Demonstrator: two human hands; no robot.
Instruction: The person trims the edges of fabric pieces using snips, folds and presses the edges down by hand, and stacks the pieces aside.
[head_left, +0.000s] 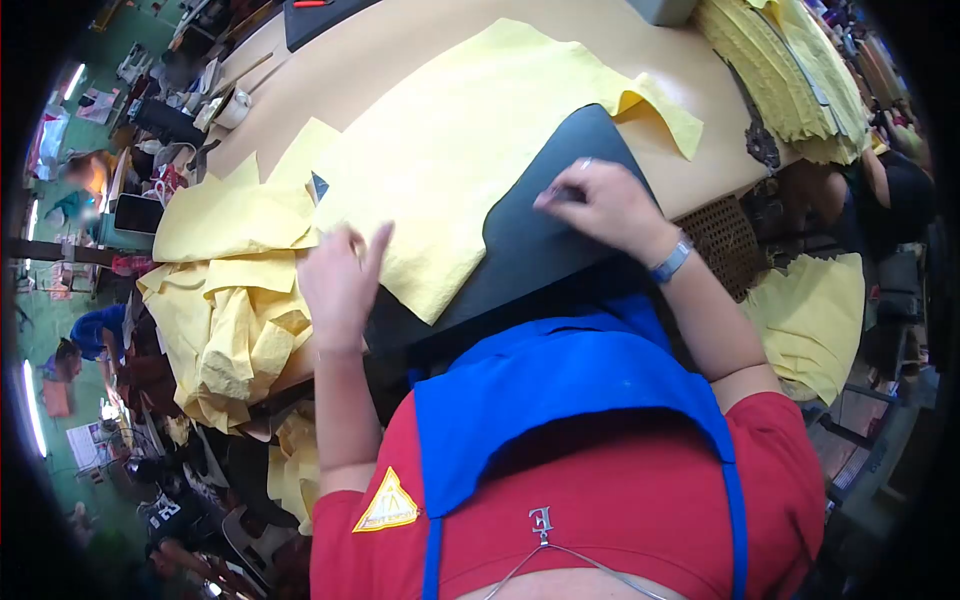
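Observation:
A large sheet of yellow leather lies spread over the table, partly on a dark grey board. My left hand is over the sheet's near left edge, beside a pile of yellow pieces. Its thumb stands apart from the bent fingers, and nothing shows between them. Above the dark board is my right hand, wearing a ring, with a watch on the wrist. Its fingers are closed around a small dark object, mostly hidden, whose kind I cannot make out.
Crumpled yellow pieces hang over the table's left edge. A tall yellow stack stands at the far right, and more yellow pieces lie lower right near a woven basket. A person in blue is at the left.

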